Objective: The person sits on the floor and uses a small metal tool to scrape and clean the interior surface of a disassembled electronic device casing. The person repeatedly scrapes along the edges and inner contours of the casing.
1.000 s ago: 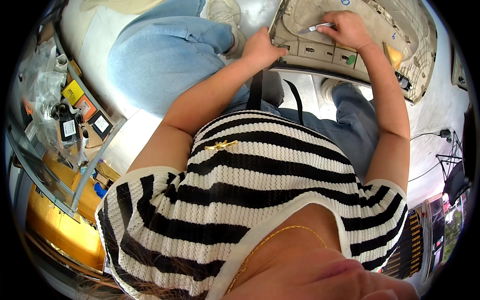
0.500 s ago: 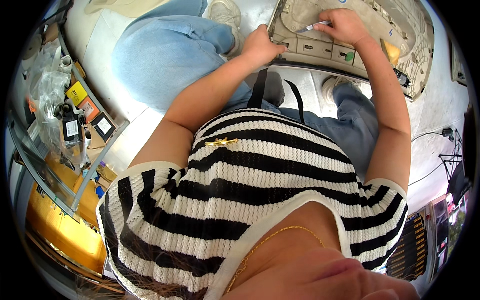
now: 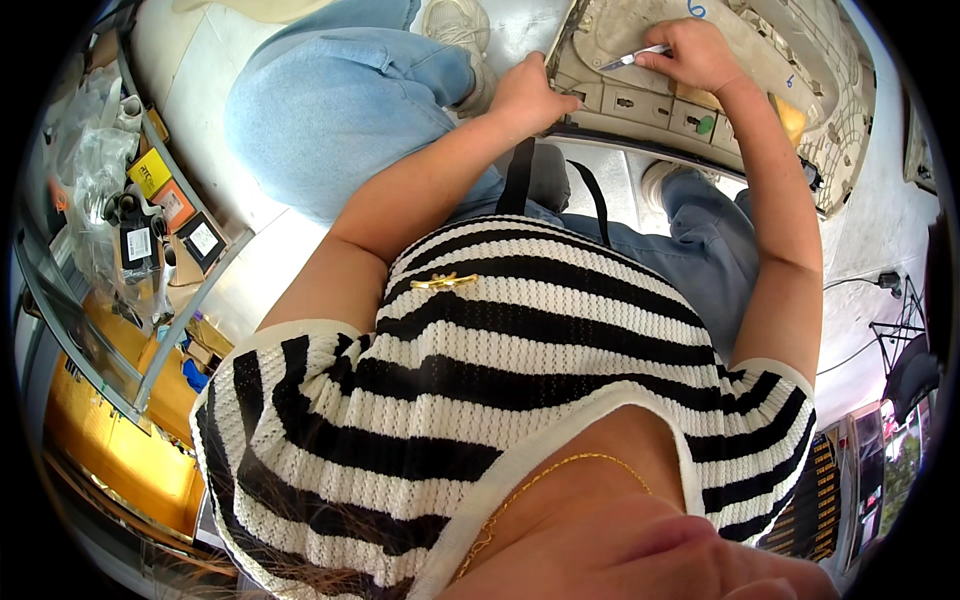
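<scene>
At the upper centre lies a beige moulded panel (image 3: 650, 120) with blue handwritten marks, a green round piece (image 3: 704, 124), a yellow piece (image 3: 788, 118) and a small black part on its right. My left hand (image 3: 525, 95) grips the panel's left edge, fingers bent round it. My right hand (image 3: 690, 55) is closed on a slim silver knife (image 3: 625, 60), whose blade tip rests at or just over the panel's inner curved section; contact is unclear. My legs are beside and below the panel.
On the left, a metal-framed shelf (image 3: 188, 335) holds small boxes (image 3: 150, 172), plastic bags (image 3: 92, 185) and yellow cardboard (image 3: 120, 445). At the right are cables, a black wire stand (image 3: 890, 330) and a dark rack (image 3: 810, 480). Pale floor tiles (image 3: 175, 80) surround me.
Both hands and the panel shift slightly in view, lately a little down and right. My grip on the knife and on the panel's edge stays the same.
</scene>
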`<state>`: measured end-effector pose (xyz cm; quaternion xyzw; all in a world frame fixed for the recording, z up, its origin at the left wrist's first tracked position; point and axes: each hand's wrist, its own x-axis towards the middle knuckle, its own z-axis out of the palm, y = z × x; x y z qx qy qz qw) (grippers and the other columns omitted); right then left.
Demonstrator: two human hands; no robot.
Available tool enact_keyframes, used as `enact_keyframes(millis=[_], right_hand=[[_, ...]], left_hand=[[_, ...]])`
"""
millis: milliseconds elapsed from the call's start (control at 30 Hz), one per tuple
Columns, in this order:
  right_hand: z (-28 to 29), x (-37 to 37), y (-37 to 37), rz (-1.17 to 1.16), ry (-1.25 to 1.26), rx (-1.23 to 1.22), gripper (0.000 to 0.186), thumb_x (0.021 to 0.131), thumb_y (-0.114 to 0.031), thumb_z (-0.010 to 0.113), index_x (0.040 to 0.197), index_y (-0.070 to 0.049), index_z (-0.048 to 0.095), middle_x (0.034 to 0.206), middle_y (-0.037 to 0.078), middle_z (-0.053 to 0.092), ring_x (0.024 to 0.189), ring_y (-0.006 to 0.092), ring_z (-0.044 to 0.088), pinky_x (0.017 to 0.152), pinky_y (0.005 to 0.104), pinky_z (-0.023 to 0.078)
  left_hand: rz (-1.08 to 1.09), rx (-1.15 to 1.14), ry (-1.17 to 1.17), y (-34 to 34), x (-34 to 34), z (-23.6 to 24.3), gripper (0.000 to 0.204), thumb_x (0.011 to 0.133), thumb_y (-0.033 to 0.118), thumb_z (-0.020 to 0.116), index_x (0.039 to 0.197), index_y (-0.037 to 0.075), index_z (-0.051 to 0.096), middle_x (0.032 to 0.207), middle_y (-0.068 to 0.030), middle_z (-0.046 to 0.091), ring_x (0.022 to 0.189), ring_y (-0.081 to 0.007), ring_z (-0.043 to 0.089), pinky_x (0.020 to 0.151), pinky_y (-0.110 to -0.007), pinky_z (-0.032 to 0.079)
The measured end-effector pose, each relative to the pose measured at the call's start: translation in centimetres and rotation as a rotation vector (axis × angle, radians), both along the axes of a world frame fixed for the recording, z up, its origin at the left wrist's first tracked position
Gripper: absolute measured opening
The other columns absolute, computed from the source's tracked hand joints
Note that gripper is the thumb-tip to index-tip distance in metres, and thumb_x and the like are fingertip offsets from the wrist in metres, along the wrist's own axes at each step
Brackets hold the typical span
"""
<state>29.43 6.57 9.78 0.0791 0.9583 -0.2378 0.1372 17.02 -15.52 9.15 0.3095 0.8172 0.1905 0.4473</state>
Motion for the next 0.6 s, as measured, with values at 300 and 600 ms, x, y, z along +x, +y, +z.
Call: enact_keyframes(millis=[300,600], right_hand=[[1.0,-1.1,0.4,0.009,-0.12,0.019,0.03,0.074,-0.039,0.067,0.071,-0.01,0.06,0.063,0.01,0.057,0.065,0.0313,0.057,0.057,0.0402,0.042],[1.2,-1.5,0.4,0.06,-0.011,0.032,0.029,0.073,-0.038,0.068,0.07,-0.009,0.06,0.064,0.01,0.057,0.066,0.0316,0.056,0.057,0.041,0.042]], left_hand=[[-0.014,-0.012,-0.019,0.1,0.2,1.0,0.053,0.064,0.025,0.077,0.097,-0.006,0.05,0.093,-0.0232,0.062,0.091,-0.0363,0.06,0.079,-0.041,0.048],[-0.015,-0.012,0.015,-0.7,0.3,0.4,0.056,0.065,0.031,0.076,0.099,-0.004,0.05,0.09,-0.0232,0.062,0.088,-0.0361,0.061,0.078,-0.041,0.047]])
